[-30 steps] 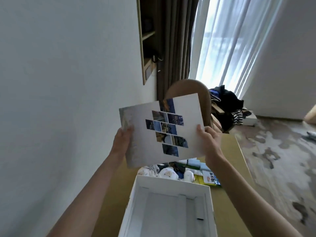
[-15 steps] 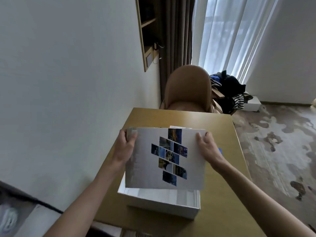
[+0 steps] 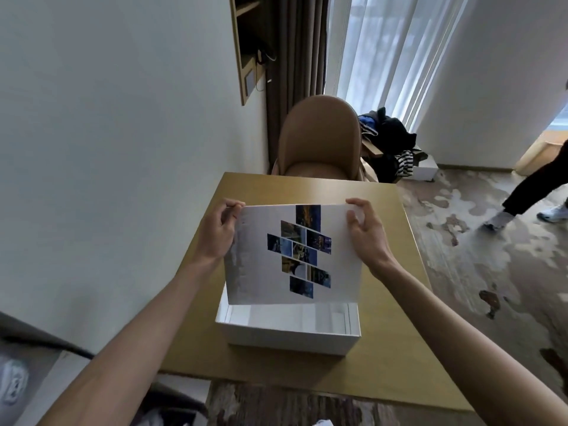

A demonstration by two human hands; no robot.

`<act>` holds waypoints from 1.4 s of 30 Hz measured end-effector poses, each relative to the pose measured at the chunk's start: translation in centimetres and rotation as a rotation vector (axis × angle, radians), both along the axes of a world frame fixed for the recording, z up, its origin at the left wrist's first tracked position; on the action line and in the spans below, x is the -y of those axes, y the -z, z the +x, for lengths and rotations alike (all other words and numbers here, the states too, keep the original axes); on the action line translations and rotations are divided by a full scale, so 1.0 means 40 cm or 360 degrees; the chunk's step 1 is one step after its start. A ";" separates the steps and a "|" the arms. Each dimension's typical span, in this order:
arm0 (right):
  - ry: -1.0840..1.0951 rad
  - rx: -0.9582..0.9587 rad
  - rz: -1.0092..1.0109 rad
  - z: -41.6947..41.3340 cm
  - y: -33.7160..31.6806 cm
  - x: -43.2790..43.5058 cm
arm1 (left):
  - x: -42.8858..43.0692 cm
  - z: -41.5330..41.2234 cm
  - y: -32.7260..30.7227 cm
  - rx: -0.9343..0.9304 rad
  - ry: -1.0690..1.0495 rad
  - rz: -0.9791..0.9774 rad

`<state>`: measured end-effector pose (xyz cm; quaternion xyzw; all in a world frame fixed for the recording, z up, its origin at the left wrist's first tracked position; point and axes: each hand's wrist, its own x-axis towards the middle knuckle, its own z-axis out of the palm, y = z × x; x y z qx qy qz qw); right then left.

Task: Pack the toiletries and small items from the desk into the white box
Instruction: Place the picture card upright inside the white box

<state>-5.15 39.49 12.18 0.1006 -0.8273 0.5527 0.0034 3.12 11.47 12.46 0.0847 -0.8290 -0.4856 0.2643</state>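
Observation:
The white box stands on the wooden desk in front of me. Above it I hold its white lid, printed with a diagonal pattern of small blue photos, tilted so its near edge dips into the box opening. My left hand grips the lid's far left corner and my right hand grips its far right corner. The lid hides most of the box's inside and whatever lies behind it on the desk; no toiletries are visible.
A tan chair stands at the desk's far end, against dark curtains. Clothes are piled to its right. A person's leg and shoe step on the patterned carpet at right. The wall runs along the desk's left side.
The lid has come down from in front of my face to the box, its near edge now inside the opening. My view has tilted down. A person's leg has entered at right.

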 end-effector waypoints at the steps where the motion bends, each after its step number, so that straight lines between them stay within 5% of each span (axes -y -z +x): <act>1: 0.0010 -0.0007 0.0018 0.003 0.002 0.003 | 0.004 -0.004 0.004 0.0017 0.0005 0.0007; 15: 0.0054 -0.0024 0.0017 0.022 0.020 0.054 | 0.059 -0.019 0.050 0.0034 -0.0036 0.0205; 27: -0.0023 0.0154 0.0805 0.034 0.175 -0.003 | 0.042 -0.054 0.166 0.0492 0.0289 -0.0002; 32: -0.0063 0.0170 0.1103 0.046 0.204 -0.013 | 0.030 -0.070 0.181 0.0641 0.0395 -0.0330; 37: -0.0038 -0.0334 0.1560 0.040 0.201 -0.016 | 0.026 -0.070 0.196 0.0689 0.0383 -0.0747; 42: -0.0313 -0.0473 0.1809 0.059 0.228 0.009 | 0.036 -0.056 0.248 0.0751 0.0368 -0.1110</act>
